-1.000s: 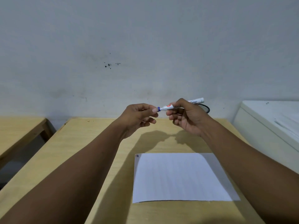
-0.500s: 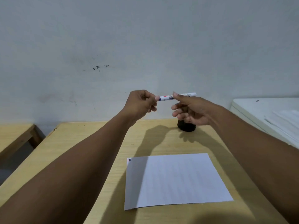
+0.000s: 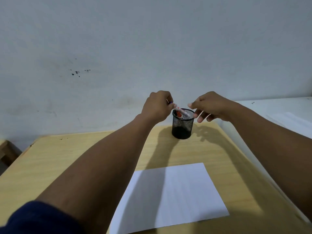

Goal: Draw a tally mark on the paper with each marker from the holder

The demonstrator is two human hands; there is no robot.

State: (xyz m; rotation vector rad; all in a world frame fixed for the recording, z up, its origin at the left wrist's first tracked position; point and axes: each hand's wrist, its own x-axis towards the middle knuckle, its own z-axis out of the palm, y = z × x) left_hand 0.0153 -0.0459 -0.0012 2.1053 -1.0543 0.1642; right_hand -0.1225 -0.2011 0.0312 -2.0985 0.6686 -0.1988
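A black mesh holder (image 3: pixel 182 127) stands at the far side of the wooden desk (image 3: pixel 67 159). My left hand (image 3: pixel 157 107) grips the capped end of a white marker (image 3: pixel 181 113), which slants down into the holder's mouth. An orange-marked marker shows inside the holder beside it. My right hand (image 3: pixel 209 107) hovers just right of the holder's rim, fingers spread, holding nothing. A white sheet of paper (image 3: pixel 170 196) lies on the desk in front of me, partly shaded by my left arm.
A pale wall rises right behind the desk. A white cabinet or appliance (image 3: pixel 278 114) with papers on top stands against the desk's right edge. Another wooden desk edge (image 3: pixel 6 149) shows at far left.
Both hands held the marker level in the air before. Now the left hand has lowered it tip-down into the holder, and the right hand has let go. The camera tilted down.
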